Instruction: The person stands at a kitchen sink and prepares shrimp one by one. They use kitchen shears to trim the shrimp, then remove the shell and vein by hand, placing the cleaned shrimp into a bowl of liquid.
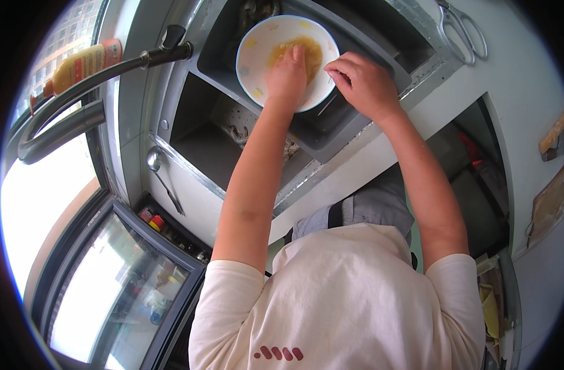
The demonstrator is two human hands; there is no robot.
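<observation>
A white bowl (pixel 254 60) with a blue rim and a pastel pattern stands over a grey plastic basin (pixel 328 134) set across the sink. Yellowish-brown liquid (pixel 313 53) lies in the bowl. My left hand (pixel 289 74) reaches into that liquid, its thumb on top; its fingertips are hidden, so a hold on anything cannot be made out. At the bowl's right rim is my right hand (pixel 363 81), thumb and index finger close together; whether something small is between them is unclear. A thin metallic-looking strip (pixel 327 105) shows just below the bowl.
A faucet (pixel 92 76) arches in from the left, near a squeeze bottle (pixel 85 64) by the window. Food scraps (pixel 238 135) lie in the dark sink (pixel 203 138). A metal spoon (pixel 155 161) rests on the left counter, kitchen scissors (pixel 458 32) on the right one.
</observation>
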